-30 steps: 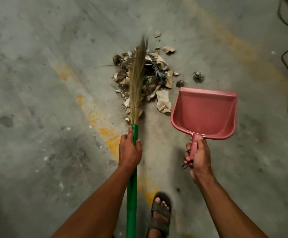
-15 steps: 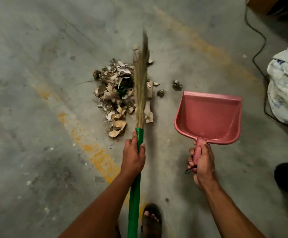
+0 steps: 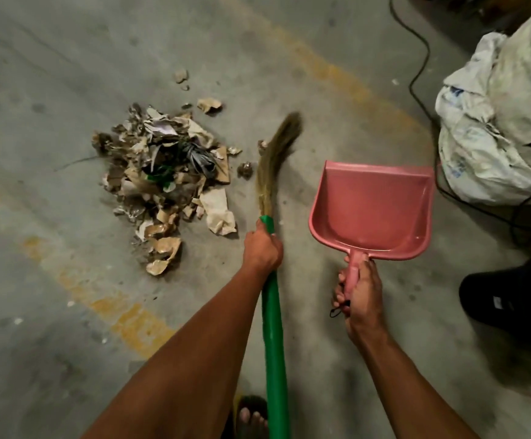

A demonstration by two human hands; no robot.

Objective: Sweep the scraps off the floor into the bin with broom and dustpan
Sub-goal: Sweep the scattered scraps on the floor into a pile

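Observation:
A pile of scraps (image 3: 166,182), torn paper, cardboard and bits of wire, lies on the grey concrete floor at centre left. My left hand (image 3: 262,248) grips the green handle of a broom (image 3: 273,327) just below its straw bristles (image 3: 276,156), which curve to the right of the pile, blurred. My right hand (image 3: 357,296) holds the handle of a pink dustpan (image 3: 371,210), empty, held to the right of the broom with its open lip pointing away from me. A few loose scraps (image 3: 209,105) lie beyond the pile.
A bulging white sack (image 3: 498,122) sits at the right edge with a black cable (image 3: 422,49) running past it. A dark object (image 3: 511,299) sits at lower right. Worn yellow paint lines (image 3: 124,318) cross the floor. My sandalled foot (image 3: 251,416) shows at the bottom.
The broom bristles have swung from over the pile's right side to clear of it on the right. The view has shifted right, showing more of the white sack.

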